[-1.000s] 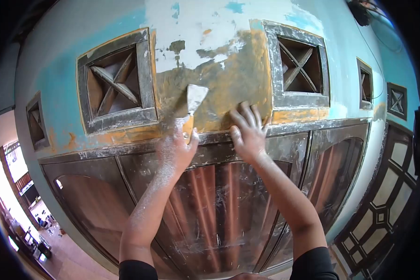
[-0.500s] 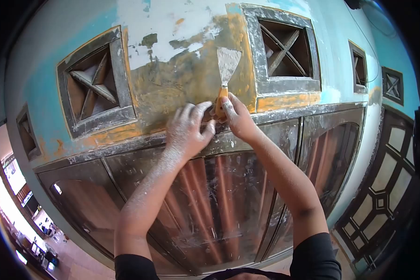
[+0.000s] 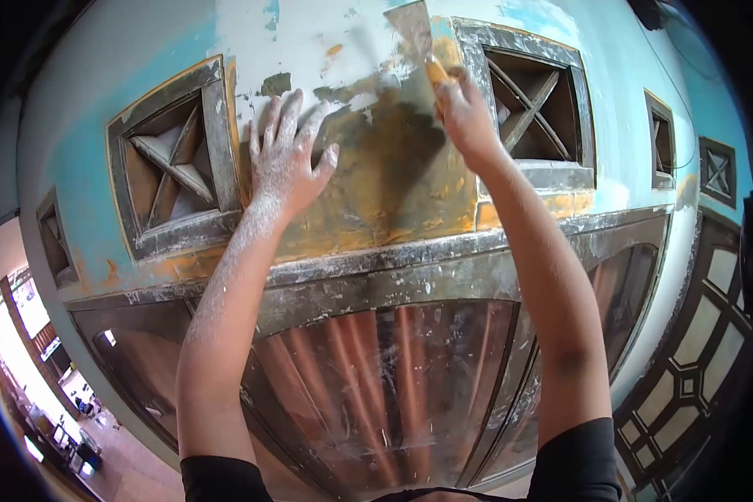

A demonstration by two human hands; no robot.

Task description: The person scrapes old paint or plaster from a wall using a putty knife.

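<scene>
1 scraper in right hand, left hand flat on wall

This looks like a house being renovated. The wall has turquoise paint flaking down to white filler and ochre plaster. Square cross-braced vent openings sit above dust-spattered window panes, and a glazed panelled door stands at the right.
</scene>
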